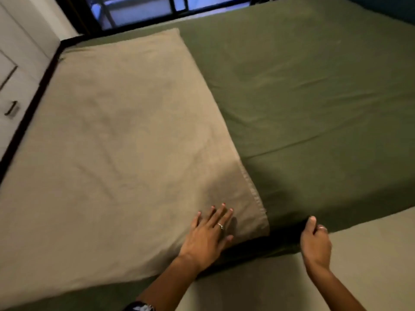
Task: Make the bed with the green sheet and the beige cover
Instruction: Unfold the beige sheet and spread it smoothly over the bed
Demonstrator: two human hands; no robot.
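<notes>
A green sheet (314, 90) lies spread over the bed, with a few creases across its right half. A beige cover (107, 140) lies flat on the bed's left half, its hemmed edge running diagonally down toward me. My left hand (208, 234) rests flat on the cover near its near right corner, fingers straight and spread. My right hand (315, 241) grips the green sheet's near edge where it hangs over the bed's side, thumb on top and fingers curled under.
White cabinet doors with a dark handle (11, 108) stand along the left, past the bed's dark frame edge (29, 108). A dark-framed window (143, 10) is beyond the far end. A pale floor (370, 254) shows at lower right.
</notes>
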